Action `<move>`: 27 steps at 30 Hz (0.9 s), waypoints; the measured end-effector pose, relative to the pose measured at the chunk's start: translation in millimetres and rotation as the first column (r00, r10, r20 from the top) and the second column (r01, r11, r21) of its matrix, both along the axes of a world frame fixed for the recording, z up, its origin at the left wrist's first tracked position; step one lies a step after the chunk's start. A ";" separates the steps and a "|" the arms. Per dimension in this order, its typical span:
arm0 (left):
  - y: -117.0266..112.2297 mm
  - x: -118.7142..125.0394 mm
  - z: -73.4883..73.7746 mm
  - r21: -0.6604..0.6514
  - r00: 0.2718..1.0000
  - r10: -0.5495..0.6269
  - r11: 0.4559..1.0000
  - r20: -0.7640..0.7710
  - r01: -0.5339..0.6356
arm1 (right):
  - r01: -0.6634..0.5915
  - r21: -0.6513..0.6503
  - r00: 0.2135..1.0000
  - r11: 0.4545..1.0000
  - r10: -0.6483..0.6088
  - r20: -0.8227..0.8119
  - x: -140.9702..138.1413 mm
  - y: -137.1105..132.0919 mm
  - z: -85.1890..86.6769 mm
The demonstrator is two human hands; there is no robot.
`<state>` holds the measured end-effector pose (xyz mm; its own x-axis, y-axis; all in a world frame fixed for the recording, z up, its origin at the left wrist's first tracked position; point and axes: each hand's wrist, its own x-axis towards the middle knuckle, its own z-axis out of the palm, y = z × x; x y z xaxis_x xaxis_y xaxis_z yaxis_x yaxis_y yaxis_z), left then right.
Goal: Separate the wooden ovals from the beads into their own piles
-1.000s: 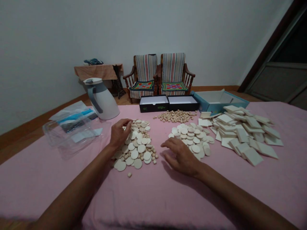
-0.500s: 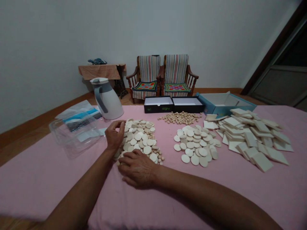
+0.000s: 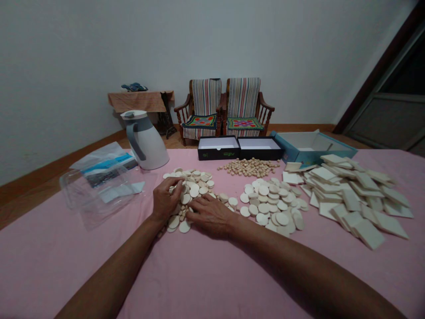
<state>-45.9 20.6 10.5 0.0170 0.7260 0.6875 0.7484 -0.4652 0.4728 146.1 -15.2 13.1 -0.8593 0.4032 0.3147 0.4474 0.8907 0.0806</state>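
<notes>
A mixed pile of round wooden discs (image 3: 194, 190) and small wooden beads (image 3: 182, 212) lies on the pink cloth in front of me. My left hand (image 3: 166, 199) rests at the pile's left side, open and cupped, its bent fingers over some discs. My right hand (image 3: 210, 216) is open, palm down on the near right part of the pile, fingertips among the pieces. Whatever lies beneath both palms is hidden. To the right is a separate heap of pale discs (image 3: 263, 208). Behind it is a group of beads (image 3: 250, 167).
Square wooden tiles (image 3: 353, 195) are heaped at the right, near a blue box (image 3: 295, 153). Two black box halves (image 3: 219, 153) stand at the far edge. A white jug (image 3: 151, 148) and clear plastic packaging (image 3: 99, 190) are at the left; chairs (image 3: 244, 104) stand beyond.
My right hand has moved right and slightly up, drawing discs toward the right heap. My left hand has shifted right and down. More beads show between my hands.
</notes>
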 end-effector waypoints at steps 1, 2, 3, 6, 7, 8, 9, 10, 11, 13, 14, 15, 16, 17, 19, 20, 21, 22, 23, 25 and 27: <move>-0.9 1.0 0.5 0.002 1.000 -0.008 1.000 -0.002 0.008 | 0.010 -0.002 1.000 1.000 -0.010 -0.002 1.7 3.3 -0.5; -1.8 2.0 1.1 0.003 1.000 -0.015 1.000 -0.004 0.015 | 0.021 -0.008 1.000 1.000 -0.021 -0.007 3.2 6.6 -1.2; -2.9 3.0 1.7 0.005 1.000 -0.024 1.000 -0.006 0.024 | 0.030 -0.018 0.999 0.999 -0.031 -0.014 4.6 9.9 -2.0; -6.6 6.5 3.4 0.009 0.999 -0.048 0.999 -0.020 0.048 | 0.059 -0.077 0.997 0.995 -0.063 -0.045 9.1 20.7 -3.9; -7.9 7.7 3.8 0.011 0.998 -0.057 0.998 -0.028 0.058 | 0.072 -0.102 0.995 0.992 -0.079 -0.066 11.4 24.4 -3.8; -9.1 8.9 3.9 0.014 0.997 -0.068 0.998 -0.037 0.069 | 0.080 -0.130 0.991 0.988 -0.092 -0.095 14.4 28.0 -3.2; -10.3 10.0 4.0 0.018 0.996 -0.078 0.997 -0.044 0.079 | 0.082 -0.155 0.986 0.984 -0.103 -0.132 18.4 31.4 -2.1; -11.4 11.0 3.9 0.021 0.995 -0.087 0.996 -0.052 0.088 | 0.084 -0.177 0.977 0.981 -0.116 -0.179 23.7 34.4 -0.3; -12.4 12.0 3.9 0.021 0.994 -0.095 0.995 -0.058 0.096 | 0.086 -0.194 0.964 0.977 -0.131 -0.233 30.3 36.8 1.8; -14.7 14.3 4.2 0.018 0.992 -0.108 0.994 -0.065 0.110 | 0.109 -0.223 0.921 0.969 -0.183 -0.344 47.9 39.0 6.6; -16.2 15.8 4.8 0.013 0.990 -0.121 0.992 -0.070 0.122 | 0.133 -0.239 0.893 0.962 -0.220 -0.392 58.4 38.4 8.8; -18.0 18.0 5.6 0.005 0.986 -0.144 0.989 -0.081 0.145 | 0.159 -0.257 0.867 0.953 -0.259 -0.426 69.5 36.6 10.6; -20.5 21.0 6.8 -0.005 0.978 -0.183 0.983 -0.101 0.183 | 0.187 -0.277 0.846 0.943 -0.297 -0.442 80.8 33.5 11.8; -23.6 25.0 8.3 -0.019 0.965 -0.231 0.973 -0.129 0.230 | 0.214 -0.295 0.835 0.931 -0.331 -0.439 91.8 29.3 12.6; -31.8 36.7 12.0 -0.069 0.911 -0.357 0.934 -0.208 0.350 | 0.281 -0.321 0.835 0.905 -0.395 -0.383 110.1 17.6 13.0; -36.6 44.1 14.1 -0.111 0.873 -0.420 0.907 -0.246 0.405 | 0.318 -0.325 0.842 0.891 -0.423 -0.335 116.7 10.7 13.0; -41.6 52.5 16.2 -0.157 0.823 -0.490 0.872 -0.286 0.464 | 0.352 -0.325 0.850 0.878 -0.445 -0.283 121.1 3.2 13.1; -46.3 61.4 18.1 -0.216 0.760 -0.560 0.828 -0.330 0.517 | 0.378 -0.320 0.858 0.869 -0.459 -0.232 123.5 -4.3 13.2; -50.5 70.6 19.7 -0.254 0.708 -0.606 0.795 -0.364 0.550 | 0.397 -0.312 0.864 0.863 -0.466 -0.189 123.9 -11.6 13.4; -56.2 88.1 21.2 -0.329 0.628 -0.649 0.760 -0.429 0.561 | 0.420 -0.289 0.872 0.860 -0.471 -0.136 120.9 -24.1 13.3; -57.3 102.9 19.8 -0.359 0.595 -0.642 0.766 -0.484 0.534 | 0.435 -0.271 0.871 0.859 -0.477 -0.115 116.4 -32.2 11.6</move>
<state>57.0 -36.7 30.3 0.8106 0.5141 0.2803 0.4809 -0.8576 0.1823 262.6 -47.4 24.7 -0.5017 0.8148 0.2904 0.7953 0.5665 -0.2156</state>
